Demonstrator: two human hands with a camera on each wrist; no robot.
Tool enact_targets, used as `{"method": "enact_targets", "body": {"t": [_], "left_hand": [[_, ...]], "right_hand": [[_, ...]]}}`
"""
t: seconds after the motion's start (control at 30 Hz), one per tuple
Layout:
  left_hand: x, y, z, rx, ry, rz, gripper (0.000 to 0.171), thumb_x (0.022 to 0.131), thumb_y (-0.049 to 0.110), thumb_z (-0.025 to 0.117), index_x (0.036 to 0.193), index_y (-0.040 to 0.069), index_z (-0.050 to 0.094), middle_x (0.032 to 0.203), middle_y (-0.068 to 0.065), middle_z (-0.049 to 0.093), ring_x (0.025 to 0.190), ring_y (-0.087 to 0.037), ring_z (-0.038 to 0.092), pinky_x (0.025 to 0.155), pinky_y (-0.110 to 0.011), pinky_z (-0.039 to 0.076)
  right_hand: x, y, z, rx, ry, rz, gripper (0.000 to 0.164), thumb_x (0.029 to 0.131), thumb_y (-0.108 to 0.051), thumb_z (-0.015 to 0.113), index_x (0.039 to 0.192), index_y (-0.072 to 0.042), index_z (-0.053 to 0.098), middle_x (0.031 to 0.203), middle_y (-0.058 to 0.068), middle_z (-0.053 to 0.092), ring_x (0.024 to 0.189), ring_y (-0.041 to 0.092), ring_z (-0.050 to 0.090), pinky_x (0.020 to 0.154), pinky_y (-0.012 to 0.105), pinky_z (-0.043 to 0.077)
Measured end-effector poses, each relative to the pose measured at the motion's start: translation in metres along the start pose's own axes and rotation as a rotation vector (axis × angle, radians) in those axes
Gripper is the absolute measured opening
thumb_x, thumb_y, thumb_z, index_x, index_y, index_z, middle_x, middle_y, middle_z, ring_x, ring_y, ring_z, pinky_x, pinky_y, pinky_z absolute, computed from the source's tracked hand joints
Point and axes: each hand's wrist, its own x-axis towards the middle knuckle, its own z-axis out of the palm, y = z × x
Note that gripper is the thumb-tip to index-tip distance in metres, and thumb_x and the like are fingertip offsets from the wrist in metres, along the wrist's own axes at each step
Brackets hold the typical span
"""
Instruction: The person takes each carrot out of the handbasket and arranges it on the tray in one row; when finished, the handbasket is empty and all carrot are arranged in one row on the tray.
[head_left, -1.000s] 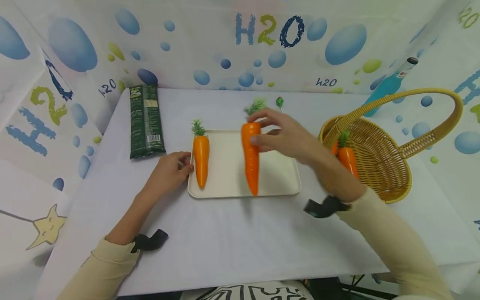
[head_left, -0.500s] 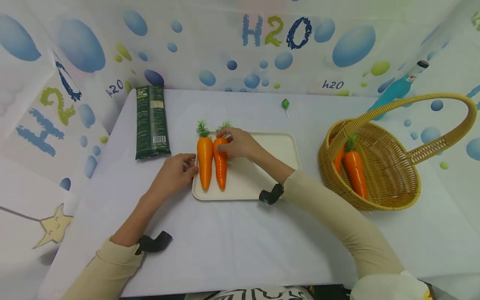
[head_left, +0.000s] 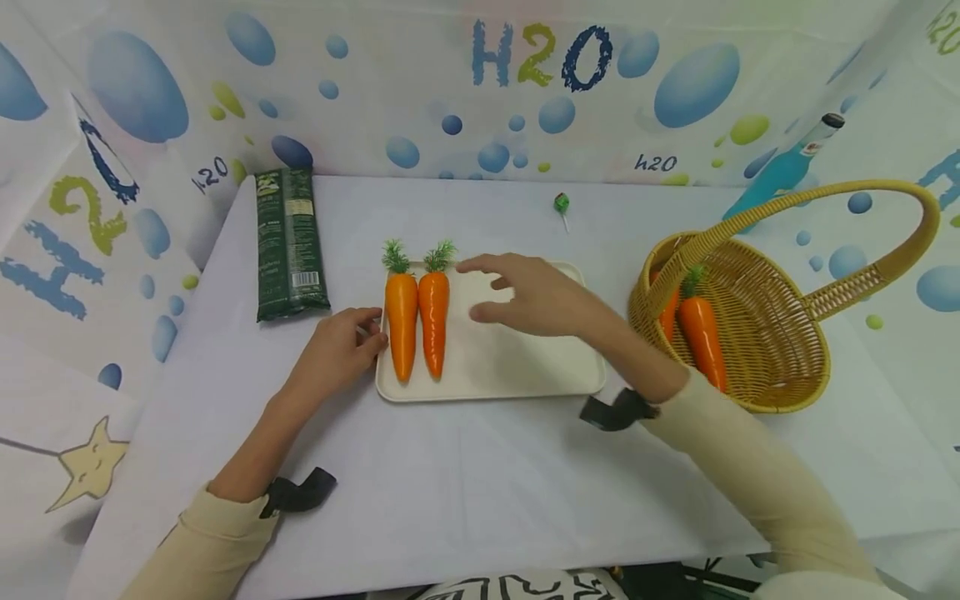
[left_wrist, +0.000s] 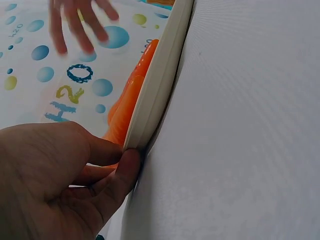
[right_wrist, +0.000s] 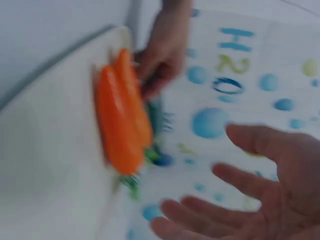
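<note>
Two orange carrots with feathery green tops, the left one (head_left: pixel 402 325) and the right one (head_left: pixel 434 321), lie side by side along the left end of a cream rectangular tray (head_left: pixel 517 371). My left hand (head_left: pixel 339 350) pinches the tray's left rim; the left wrist view shows thumb and finger at the tray edge (left_wrist: pixel 155 100). Over the middle of the tray, my right hand (head_left: pixel 536 296) hovers with fingers spread and holds nothing. In the right wrist view, that hand (right_wrist: pixel 260 195) appears apart from the paired carrots (right_wrist: pixel 117 125).
To the right stands a wicker basket (head_left: pixel 776 333) with a tall handle, more carrots (head_left: pixel 703 342) inside. Behind it leans a blue bottle (head_left: pixel 780 175). A lollipop (head_left: pixel 562 204) lies beyond the tray. A dark green packet (head_left: pixel 291 246) lies at the back left.
My right hand carried the second carrot left, laid it beside the first, let go and drew back right. The left hand stayed at the tray's rim.
</note>
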Motion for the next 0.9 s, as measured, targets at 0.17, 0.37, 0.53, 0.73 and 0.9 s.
{"method": "enact_targets", "body": {"t": [0.17,0.37,0.53,0.73,0.9], "left_hand": [[0.001,0.001,0.000,0.012,0.014,0.013,0.046,0.095,0.012,0.062,0.135,-0.010,0.053,0.100,-0.014,0.064,0.079,-0.023,0.063,0.063,-0.033,0.054],[-0.001,0.001,0.000,0.006,0.010,0.013,0.045,0.095,0.010,0.063,0.133,-0.012,0.054,0.101,-0.016,0.065,0.080,-0.023,0.064,0.064,-0.033,0.055],[-0.002,0.001,-0.002,-0.002,0.018,0.011,0.045,0.095,0.010,0.063,0.134,-0.011,0.053,0.100,-0.015,0.064,0.078,-0.022,0.062,0.063,-0.033,0.054],[-0.003,0.004,-0.001,-0.026,0.003,0.007,0.046,0.094,0.009,0.062,0.133,-0.012,0.053,0.097,-0.014,0.064,0.071,-0.020,0.061,0.059,-0.031,0.052],[-0.003,0.006,-0.001,-0.017,-0.007,-0.006,0.046,0.094,0.010,0.062,0.134,-0.012,0.053,0.098,-0.014,0.064,0.073,-0.020,0.061,0.060,-0.031,0.052]], "right_hand": [[-0.090,0.019,-0.046,-0.085,-0.045,-0.018,0.058,0.094,-0.043,0.066,0.147,-0.029,0.046,0.142,-0.004,0.050,0.122,0.021,0.054,0.095,0.046,0.048],[-0.163,0.070,-0.090,-0.167,-0.007,0.107,0.054,0.092,-0.044,0.068,0.141,-0.028,0.054,0.134,-0.003,0.056,0.116,0.021,0.055,0.091,0.050,0.049],[-0.174,0.124,-0.116,-0.099,-0.011,0.254,0.054,0.096,-0.031,0.067,0.144,-0.017,0.049,0.139,0.013,0.052,0.117,0.036,0.055,0.089,0.057,0.048],[-0.153,0.178,-0.115,-0.042,-0.024,0.346,0.054,0.096,-0.021,0.066,0.144,-0.006,0.045,0.139,0.030,0.045,0.124,0.050,0.043,0.089,0.061,0.046],[-0.134,0.196,-0.100,-0.008,-0.085,0.377,0.056,0.091,-0.021,0.072,0.139,-0.003,0.049,0.136,0.036,0.043,0.111,0.047,0.054,0.073,0.049,0.055]]}}
